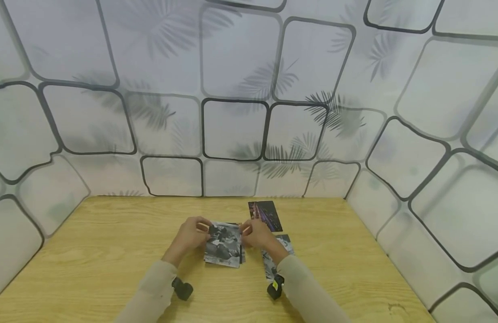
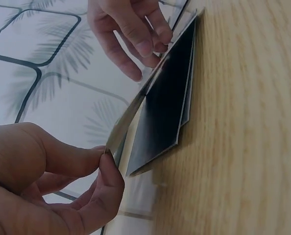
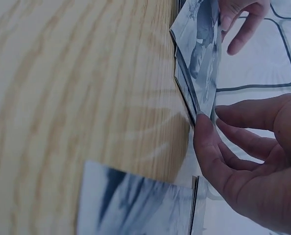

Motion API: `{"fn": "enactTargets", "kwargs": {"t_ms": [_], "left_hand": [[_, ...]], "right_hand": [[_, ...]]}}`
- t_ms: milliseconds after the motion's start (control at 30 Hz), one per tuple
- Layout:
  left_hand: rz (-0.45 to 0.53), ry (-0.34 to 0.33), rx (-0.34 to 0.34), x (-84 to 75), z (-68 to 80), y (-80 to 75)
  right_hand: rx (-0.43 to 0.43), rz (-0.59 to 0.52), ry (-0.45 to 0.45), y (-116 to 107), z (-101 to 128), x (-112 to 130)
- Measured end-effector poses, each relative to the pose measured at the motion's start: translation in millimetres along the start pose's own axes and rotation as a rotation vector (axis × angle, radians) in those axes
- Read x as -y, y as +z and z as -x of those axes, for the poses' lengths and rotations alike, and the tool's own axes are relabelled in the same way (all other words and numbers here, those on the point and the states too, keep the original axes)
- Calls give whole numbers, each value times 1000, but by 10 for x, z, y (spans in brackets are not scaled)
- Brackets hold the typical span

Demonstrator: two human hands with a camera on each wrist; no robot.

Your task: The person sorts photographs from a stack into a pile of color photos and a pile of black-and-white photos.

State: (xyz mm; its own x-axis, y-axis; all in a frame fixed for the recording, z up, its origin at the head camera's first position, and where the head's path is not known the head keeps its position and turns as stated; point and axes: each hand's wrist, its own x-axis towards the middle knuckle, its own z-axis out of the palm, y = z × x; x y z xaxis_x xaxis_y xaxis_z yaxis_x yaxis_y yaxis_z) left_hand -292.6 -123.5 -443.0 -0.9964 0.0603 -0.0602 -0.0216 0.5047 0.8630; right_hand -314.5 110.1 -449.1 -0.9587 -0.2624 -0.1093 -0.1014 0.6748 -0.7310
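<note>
Pale sleeves rise from five and seven o'clock, and beyond them a black-and-white photograph lies tilted over further prints on the wood-grained surface. On its ten o'clock edge the left hand has a closed thumb-and-finger grip, while at two o'clock the right hand curves thumb and fingers about the edge, nearly together, though I cannot tell whether that grip pinches. From that photograph, a dark print lies towards two o'clock, a greyish print at three.
</note>
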Motion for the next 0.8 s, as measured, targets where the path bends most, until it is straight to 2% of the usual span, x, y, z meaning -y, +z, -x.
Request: {"fn": "enactTargets", "kwargs": {"t_ms": [200,800], "left_hand": [[-3,40,19,-55,30,-17],[94,24,12,-88,7,63]], "right_hand": [[17,-31,-15,-7,-3,0],[31,-84,-10,-75,37,-47]]}}
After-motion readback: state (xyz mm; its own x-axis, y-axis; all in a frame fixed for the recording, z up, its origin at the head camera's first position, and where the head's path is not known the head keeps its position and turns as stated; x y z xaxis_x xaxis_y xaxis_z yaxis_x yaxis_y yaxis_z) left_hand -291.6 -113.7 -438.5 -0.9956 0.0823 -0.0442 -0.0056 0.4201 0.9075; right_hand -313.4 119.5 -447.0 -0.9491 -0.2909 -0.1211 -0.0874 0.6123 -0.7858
